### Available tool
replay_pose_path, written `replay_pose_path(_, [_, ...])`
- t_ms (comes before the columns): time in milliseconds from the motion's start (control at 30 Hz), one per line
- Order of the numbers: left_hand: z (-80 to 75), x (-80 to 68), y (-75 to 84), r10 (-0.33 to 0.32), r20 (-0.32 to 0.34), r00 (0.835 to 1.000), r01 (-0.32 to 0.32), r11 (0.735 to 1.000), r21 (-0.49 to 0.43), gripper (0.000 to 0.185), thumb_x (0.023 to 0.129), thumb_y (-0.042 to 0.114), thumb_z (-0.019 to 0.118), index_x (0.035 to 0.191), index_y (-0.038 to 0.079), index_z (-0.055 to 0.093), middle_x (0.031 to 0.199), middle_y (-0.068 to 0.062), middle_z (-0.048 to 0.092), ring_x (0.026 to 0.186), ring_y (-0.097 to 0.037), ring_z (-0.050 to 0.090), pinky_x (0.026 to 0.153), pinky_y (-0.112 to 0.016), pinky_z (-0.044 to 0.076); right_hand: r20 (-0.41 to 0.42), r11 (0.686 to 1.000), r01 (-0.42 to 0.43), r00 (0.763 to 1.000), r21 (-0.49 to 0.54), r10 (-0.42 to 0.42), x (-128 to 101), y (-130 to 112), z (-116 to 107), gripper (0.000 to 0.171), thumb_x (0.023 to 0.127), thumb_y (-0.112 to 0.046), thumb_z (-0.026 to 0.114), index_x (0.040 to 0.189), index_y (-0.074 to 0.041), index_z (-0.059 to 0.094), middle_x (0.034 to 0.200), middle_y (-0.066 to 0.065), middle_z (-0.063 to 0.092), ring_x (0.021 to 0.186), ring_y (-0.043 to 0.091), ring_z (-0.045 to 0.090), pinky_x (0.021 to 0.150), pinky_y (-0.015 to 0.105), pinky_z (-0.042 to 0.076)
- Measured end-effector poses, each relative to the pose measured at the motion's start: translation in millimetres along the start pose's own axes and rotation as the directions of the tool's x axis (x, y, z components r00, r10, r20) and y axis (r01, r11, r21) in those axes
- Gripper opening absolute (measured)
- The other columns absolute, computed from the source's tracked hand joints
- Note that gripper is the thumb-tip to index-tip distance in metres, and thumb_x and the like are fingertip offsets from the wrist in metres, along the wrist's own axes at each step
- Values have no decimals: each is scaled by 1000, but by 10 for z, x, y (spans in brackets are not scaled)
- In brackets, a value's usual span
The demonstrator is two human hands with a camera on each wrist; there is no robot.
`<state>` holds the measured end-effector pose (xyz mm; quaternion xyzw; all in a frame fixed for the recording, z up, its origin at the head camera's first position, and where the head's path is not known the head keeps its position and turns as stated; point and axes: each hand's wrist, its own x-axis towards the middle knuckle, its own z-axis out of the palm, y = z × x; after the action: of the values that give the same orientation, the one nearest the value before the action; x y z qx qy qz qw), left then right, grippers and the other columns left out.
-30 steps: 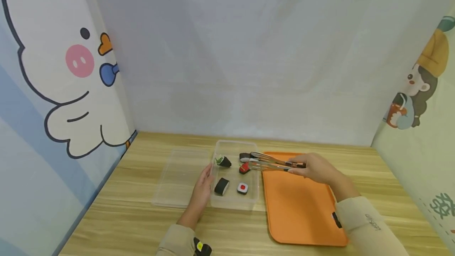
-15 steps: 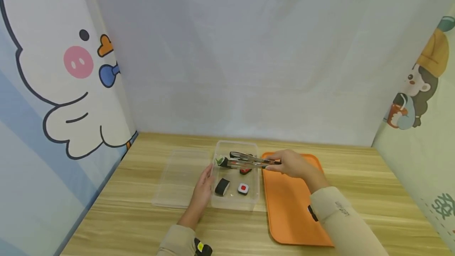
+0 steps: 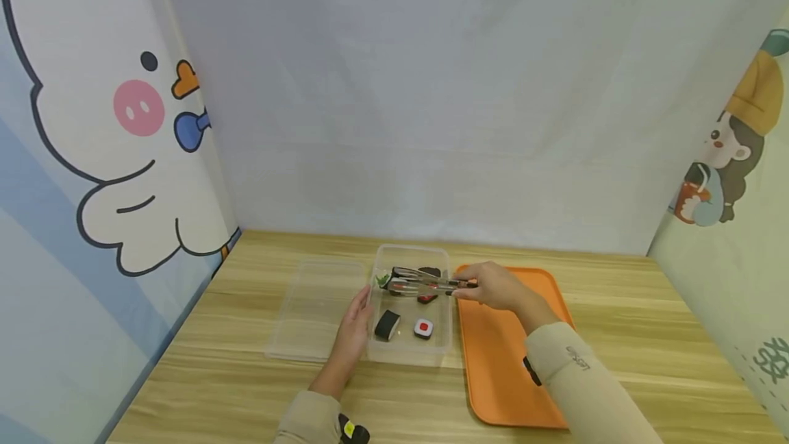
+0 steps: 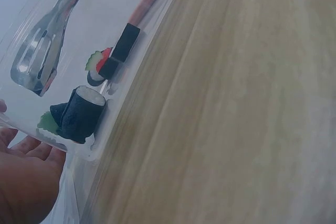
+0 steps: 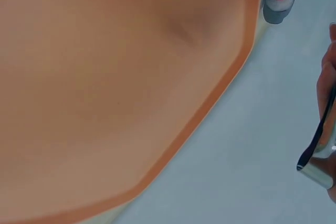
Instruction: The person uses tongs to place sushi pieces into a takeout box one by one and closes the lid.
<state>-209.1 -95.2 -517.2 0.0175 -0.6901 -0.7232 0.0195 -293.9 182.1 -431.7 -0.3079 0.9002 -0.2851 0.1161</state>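
Observation:
My right hand [image 3: 477, 286] grips metal tongs [image 3: 425, 282] by the handle. They reach left over a clear plastic box [image 3: 444, 344]. Their tips lie at a green-leafed sushi piece [image 3: 382, 279]; whether they pinch it I cannot tell. The box also holds a black roll [image 3: 387, 325], a red-centred roll [image 3: 422, 328], a red piece [image 3: 427, 299] and a dark piece [image 3: 430, 271]. My left hand [image 3: 356, 317] rests flat against the box's left wall. The left wrist view shows the tongs [image 4: 37, 59], a nori roll [image 4: 81, 114] and my left hand [image 4: 21, 182].
An orange tray [image 3: 511, 355] lies right of the box and fills the right wrist view [image 5: 105, 77]. A clear lid [image 3: 311, 307] sits left of the box on the wooden table [image 3: 216, 375]. Cartoon-printed panels wall in both sides, a white one the back.
My right hand has carried the tongs left, from the tray's near edge to across the box, so the tips went from the red piece to the green-leafed one. The left hand stays put.

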Motion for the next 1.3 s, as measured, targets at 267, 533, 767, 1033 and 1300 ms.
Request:
replay_pose_path(267, [27, -11, -14, -3, -5, 1000, 3, 1000, 18, 50, 105, 14, 35, 152, -1, 25, 155, -26, 21, 141, -42, 19, 114, -53, 18, 1, 999, 27, 1000, -34, -27, -6, 32, 24, 38, 93, -26, 69, 122, -2, 67, 106, 9, 68, 62, 25, 64, 54, 28, 50])
replay_pose_path(533, [47, -5, -22, -14, 1, 1000, 14, 1000, 13, 50, 105, 14, 35, 152, 0, 25, 155, -25, 20, 141, -42, 18, 114, -53, 17, 4, 998, 10, 1000, -69, -10, -14, 43, 22, 39, 92, -28, 69, 123, -3, 67, 110, 10, 68, 62, 21, 63, 58, 29, 50])
replay_pose_path(767, [64, -5, -24, -16, -9, 1000, 16, 999, 36, 49, 105, 15, 35, 152, 1, 27, 155, -25, 22, 141, -42, 20, 114, -53, 17, -24, 995, 10, 1000, -101, -12, -81, 74, -13, 42, 92, -30, 69, 124, -4, 67, 113, 9, 67, 76, 12, 59, 67, 34, 50])
replay_pose_path(1033, [67, -22, -20, -24, -14, 1000, 25, 999, 40, 49, 106, 15, 35, 152, 1, 27, 155, -24, 23, 141, -42, 21, 114, -53, 18, -51, 997, -10, 999, -80, 6, -225, 165, -58, 35, 92, -28, 69, 118, -5, 69, 98, 0, 66, 63, 11, 50, 55, 29, 43])
replay_pose_path(1300, [42, -19, -9, -22, -11, 1000, 22, 999, 31, 50, 106, 17, 35, 153, 3, 26, 155, -24, 23, 141, -41, 21, 114, -52, 17, -159, 996, -50, 986, -74, 37, -387, 249, -117, 36, 94, -30, 67, 118, -4, 67, 91, -4, 63, 53, 9, 38, 48, 26, 34])
